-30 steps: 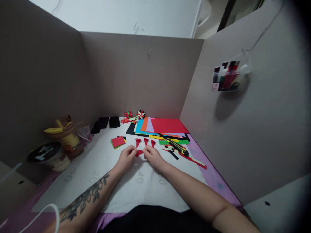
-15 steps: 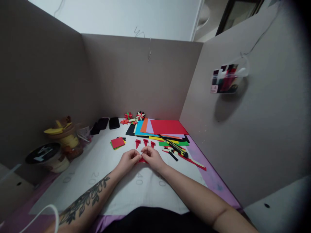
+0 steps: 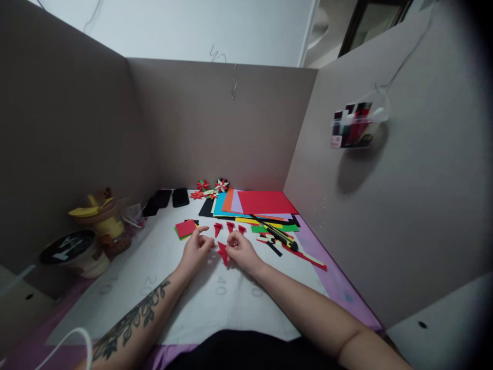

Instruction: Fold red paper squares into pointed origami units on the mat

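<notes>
A small folded piece of red paper (image 3: 222, 253) is pinched in the fingers of my right hand (image 3: 242, 252), just above the white mat (image 3: 200, 303). To its left, my left hand (image 3: 197, 248) has its fingers apart, off the red paper, holding nothing. Beyond my hands lie several small folded red paper pieces (image 3: 217, 229) in a row. A little stack of paper squares (image 3: 186, 228), red on top with green and yellow edges below, sits past my left fingers.
Coloured paper sheets (image 3: 265, 201) lie at the back right, with a yellow-black utility knife (image 3: 283, 237) and paper scraps in front. Folded paper stars (image 3: 222, 185) and a dark phone (image 3: 180, 197) are at the back. Tubs (image 3: 82, 254) stand left; grey panels enclose the table.
My left hand has let go of the red paper and drawn left, its fingers spreading. My right hand keeps the paper, which now shows more fully and points downward.
</notes>
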### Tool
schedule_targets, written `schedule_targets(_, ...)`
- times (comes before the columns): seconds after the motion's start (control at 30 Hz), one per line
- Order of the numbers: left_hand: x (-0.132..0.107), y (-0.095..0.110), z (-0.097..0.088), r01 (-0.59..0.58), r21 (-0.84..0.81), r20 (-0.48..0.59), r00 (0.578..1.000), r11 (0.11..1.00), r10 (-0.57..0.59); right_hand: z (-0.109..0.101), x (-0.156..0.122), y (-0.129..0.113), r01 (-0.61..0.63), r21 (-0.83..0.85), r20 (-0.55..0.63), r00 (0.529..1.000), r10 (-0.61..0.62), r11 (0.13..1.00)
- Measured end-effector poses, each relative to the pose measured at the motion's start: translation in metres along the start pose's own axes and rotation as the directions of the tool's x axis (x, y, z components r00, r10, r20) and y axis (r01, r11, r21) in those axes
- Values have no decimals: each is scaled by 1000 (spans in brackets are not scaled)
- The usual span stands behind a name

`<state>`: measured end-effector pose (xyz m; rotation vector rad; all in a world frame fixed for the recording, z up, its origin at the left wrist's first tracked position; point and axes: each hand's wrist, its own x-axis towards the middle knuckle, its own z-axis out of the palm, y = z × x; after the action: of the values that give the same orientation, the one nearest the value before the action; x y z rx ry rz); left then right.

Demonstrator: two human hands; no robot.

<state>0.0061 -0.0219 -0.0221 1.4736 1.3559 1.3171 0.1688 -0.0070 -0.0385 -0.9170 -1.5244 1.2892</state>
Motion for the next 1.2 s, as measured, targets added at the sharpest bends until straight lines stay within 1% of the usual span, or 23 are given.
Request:
schedule_targets(0.03, -1, 1, 1, 16, -1, 41, 999, 1000, -16, 1, 0, 2, -37, 40, 5, 999, 37, 999)
schedule_targets(0.1, -4, 5, 3, 36, 33, 158, 987, 999, -41, 4, 0, 4, -75, 95, 6, 997, 75, 993)
schedule_targets(0.17, -8, 8, 6, 17, 104, 240, 970, 994, -41, 6, 0, 4, -91, 113, 2, 996, 91, 989)
schedule_targets(0.23, -11, 10, 7, -24, 157, 259, 966, 987, -18, 7, -1, 2, -125, 85, 14, 992, 125, 989)
schedule_targets(0.3, -12, 12, 5, -46, 180, 258, 966, 983, -2, 6, -3, -1, -150, 2, 26, 988, 150, 989)
schedule_targets(0.37, -11, 12, 4, -51, 188, 264, 965, 981, -1, 4, -3, -3, -119, -96, 13, 993, 121, 988)
schedule_targets(0.47, -11, 12, 3, -49, 205, 263, 965, 978, -6, 1, -2, -2, -20, -182, -17, 1000, 17, 983)
schedule_targets(0.6, -11, 10, 7, -59, 235, 279, 960, 970, -10, 0, 0, 2, 32, -223, -51, 998, -45, 974)
schedule_targets(0.7, -11, 9, 9, -65, 240, 289, 957, 969, -7, 0, 0, 2, 103, -245, -80, 989, -126, 964)
schedule_targets(0.77, -10, 9, 9, -76, 235, 271, 963, 969, 10, -2, 0, 2, 137, -276, -65, 985, -160, 951)
schedule_targets(0.83, -8, 8, 8, -90, 227, 214, 976, 970, 41, -4, 3, 2, 140, -311, -65, 984, -168, 940)
schedule_targets(0.97, -2, 4, 2, -93, 217, 64, 995, 972, 81, -8, 16, 8, 75, -435, -166, 973, -162, 897)
schedule_targets(1.0, 0, 2, -1, -90, 216, 38, 996, 972, 83, -9, 20, 10, 62, -478, -174, 971, -164, 876)
schedule_targets(1.07, 4, -2, -9, -82, 204, -8, 996, 976, 85, -9, 27, 13, 54, -568, -152, 974, -169, 821)
schedule_targets(1.13, 9, -6, -19, -65, 179, -54, 996, 982, 76, -9, 34, 15, 65, -657, -107, 978, -179, 751)
schedule_targets(1.2, 13, -10, -29, -25, 164, -114, 992, 986, 44, -7, 39, 15, 69, -742, -69, 982, -178, 667)
